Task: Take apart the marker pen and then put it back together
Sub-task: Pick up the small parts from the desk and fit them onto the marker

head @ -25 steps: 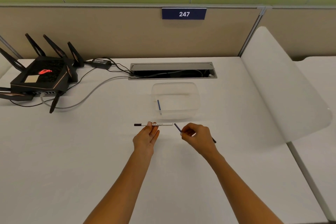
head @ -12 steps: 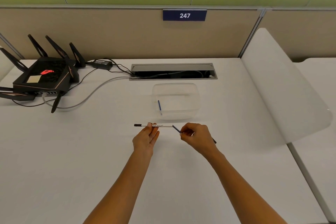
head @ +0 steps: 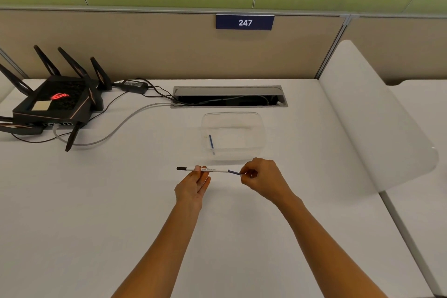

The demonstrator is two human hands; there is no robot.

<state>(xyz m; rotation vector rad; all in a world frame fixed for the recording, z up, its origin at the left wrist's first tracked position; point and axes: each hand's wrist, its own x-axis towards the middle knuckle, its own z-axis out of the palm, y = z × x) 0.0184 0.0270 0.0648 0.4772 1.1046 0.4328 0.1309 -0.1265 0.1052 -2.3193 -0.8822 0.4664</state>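
White desk (head: 96,201), router (head: 52,106) far left, clear tub (head: 256,118) behind hands pinching marker barrel (head: 212,170) and blue refill (head: 234,172).

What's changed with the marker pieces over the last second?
The right hand has moved the blue refill left, and its tip now meets the open end of the white barrel. The left hand holds the barrel level as before. The blue piece in the clear container hasn't moved.
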